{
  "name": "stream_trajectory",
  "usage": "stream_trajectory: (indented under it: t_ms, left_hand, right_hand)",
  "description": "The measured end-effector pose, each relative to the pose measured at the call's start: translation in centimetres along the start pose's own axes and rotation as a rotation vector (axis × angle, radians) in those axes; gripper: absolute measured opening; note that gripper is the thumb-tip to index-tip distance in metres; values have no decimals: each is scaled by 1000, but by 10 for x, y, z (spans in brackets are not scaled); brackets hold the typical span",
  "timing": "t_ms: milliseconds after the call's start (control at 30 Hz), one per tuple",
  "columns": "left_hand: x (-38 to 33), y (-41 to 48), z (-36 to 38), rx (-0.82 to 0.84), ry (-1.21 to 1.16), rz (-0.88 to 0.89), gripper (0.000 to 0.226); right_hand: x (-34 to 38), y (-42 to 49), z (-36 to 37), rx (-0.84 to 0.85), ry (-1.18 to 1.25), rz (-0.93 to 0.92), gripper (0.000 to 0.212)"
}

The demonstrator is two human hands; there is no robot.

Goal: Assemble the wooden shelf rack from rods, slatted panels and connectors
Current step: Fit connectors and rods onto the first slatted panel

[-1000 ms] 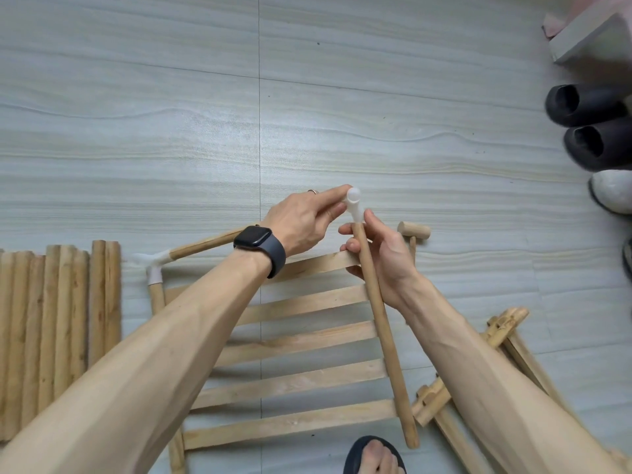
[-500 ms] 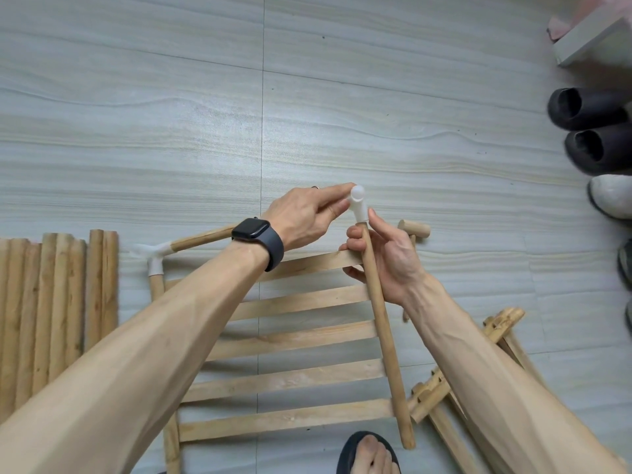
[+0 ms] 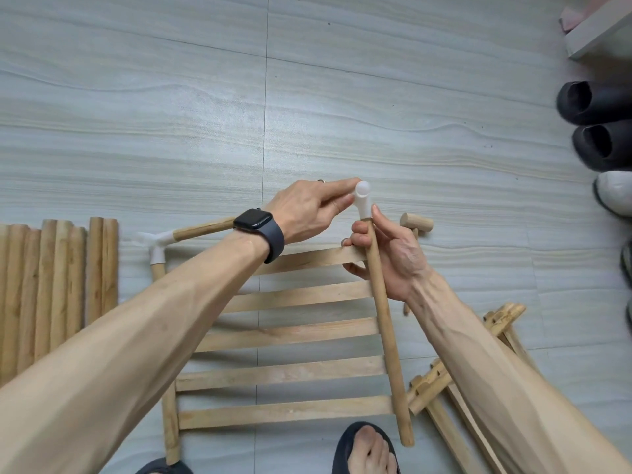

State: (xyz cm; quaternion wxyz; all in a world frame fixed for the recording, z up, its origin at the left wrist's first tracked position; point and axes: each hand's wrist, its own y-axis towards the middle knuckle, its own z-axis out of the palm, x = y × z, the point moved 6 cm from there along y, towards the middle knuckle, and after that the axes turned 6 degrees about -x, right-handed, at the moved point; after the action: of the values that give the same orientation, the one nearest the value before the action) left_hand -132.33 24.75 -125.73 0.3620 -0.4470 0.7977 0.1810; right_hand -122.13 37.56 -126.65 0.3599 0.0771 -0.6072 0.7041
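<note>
A slatted wooden panel [image 3: 290, 336] lies on the floor in front of me. Its right side rod [image 3: 388, 330] is lifted at the far end, and my right hand [image 3: 386, 254] grips it just below a white plastic connector [image 3: 362, 200] seated on the rod's top. My left hand [image 3: 307, 210] pinches that connector with thumb and fingers. A second white connector [image 3: 155, 244] joins the far rod [image 3: 201, 229] to the panel's left side rod [image 3: 169, 425] at the far left corner.
Several loose rods [image 3: 58, 292] lie side by side at the left. A small wooden mallet [image 3: 417, 224] lies just past my right hand. More slatted panels [image 3: 461, 388] are stacked at the right. Shoes [image 3: 595, 124] stand along the right edge; my sandalled foot [image 3: 367, 449] is near the rod's end.
Both hands and the rod's top have stayed nearly in place; my left fingers have settled more closely on the connector at the rod's top.
</note>
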Motion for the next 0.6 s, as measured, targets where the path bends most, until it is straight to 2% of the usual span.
stream_trajectory:
  t_ms: [600]
  left_hand:
    - [-13,-3,12,38,30,55,39]
  right_hand:
    - [-3,-5,-10,-69,35,-55,41]
